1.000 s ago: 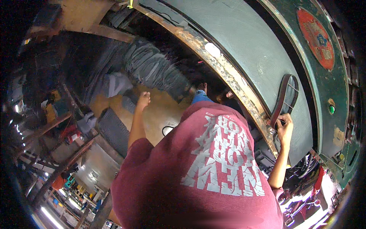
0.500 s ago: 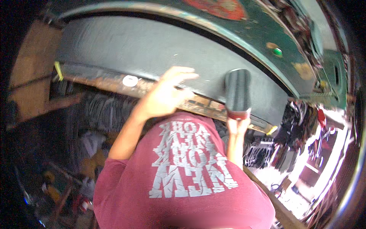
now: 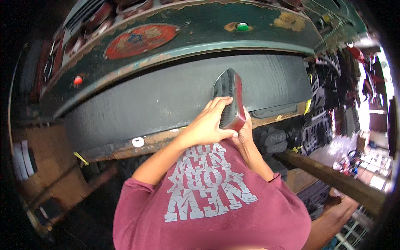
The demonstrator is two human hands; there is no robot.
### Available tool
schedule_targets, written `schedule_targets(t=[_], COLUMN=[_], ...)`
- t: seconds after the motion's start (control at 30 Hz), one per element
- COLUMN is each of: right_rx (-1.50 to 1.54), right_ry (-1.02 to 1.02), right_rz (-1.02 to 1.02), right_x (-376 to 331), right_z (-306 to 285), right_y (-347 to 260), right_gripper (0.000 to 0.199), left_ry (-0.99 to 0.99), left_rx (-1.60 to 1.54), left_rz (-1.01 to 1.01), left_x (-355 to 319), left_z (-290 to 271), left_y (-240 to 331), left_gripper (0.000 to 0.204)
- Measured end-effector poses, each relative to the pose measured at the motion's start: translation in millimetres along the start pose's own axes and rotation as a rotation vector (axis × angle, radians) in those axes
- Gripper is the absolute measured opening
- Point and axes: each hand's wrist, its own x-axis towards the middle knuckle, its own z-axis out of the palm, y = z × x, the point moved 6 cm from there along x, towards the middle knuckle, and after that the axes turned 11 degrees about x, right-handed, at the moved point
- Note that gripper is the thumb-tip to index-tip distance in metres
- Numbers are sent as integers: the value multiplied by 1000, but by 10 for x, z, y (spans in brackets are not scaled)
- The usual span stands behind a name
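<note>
A dark red shoe (image 3: 239, 104) is held in front of me with its black ribbed sole (image 3: 226, 85) turned up and its narrower end pointing away. My left hand (image 3: 209, 125) grips the left side near the closer end, fingers over the sole and thumb at the end. My right hand (image 3: 246, 132) is closed around the right side of that end; most of its fingers are hidden behind the shoe. Both hands are over the near edge of a long, dark grey work surface (image 3: 133, 104).
Behind the surface a worn green machine panel (image 3: 200, 37) carries a red button (image 3: 78, 79), a green button (image 3: 242, 27) and a red oval plate (image 3: 141, 40). A brown board (image 3: 48, 154) stands left. At right are a wooden bar (image 3: 333, 177) and black cut pieces (image 3: 314, 137).
The view has swung, showing more of the green panel. My left hand, apart from the shoe before, now grips it. The shoe has tilted, showing its red side.
</note>
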Motion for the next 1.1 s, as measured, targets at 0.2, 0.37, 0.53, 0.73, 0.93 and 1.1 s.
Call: schedule_targets(t=[0.2,0.37,0.53,0.73,0.93,1.1], right_rx=[-264,-479,-272,-949,-1405,-1677], right_ry=[63,18,-26,-265,167,376], right_rz=[-53,80,333,101,-71,-206], right_x=[35,101,115,-160,283,683], right_z=[297,277,152,-15,-480,-601], right_y=[-3,-4,-454,-1889,-1895,-1678], right_gripper=[35,22,26,34,21,26], left_ry=[-83,-113,-41,37,379,489], left_rx=[-237,-27,148,-409,-360,-891], left_rz=[-105,-349,-509,-395,45,306], left_x=[-74,-249,-414,-912,-167,1175], left_z=[-119,-213,-629,-1997,-2468,-2632], left_y=[-115,-258,-286,148,837,1101], left_gripper=[90,55,42,35,53,39])
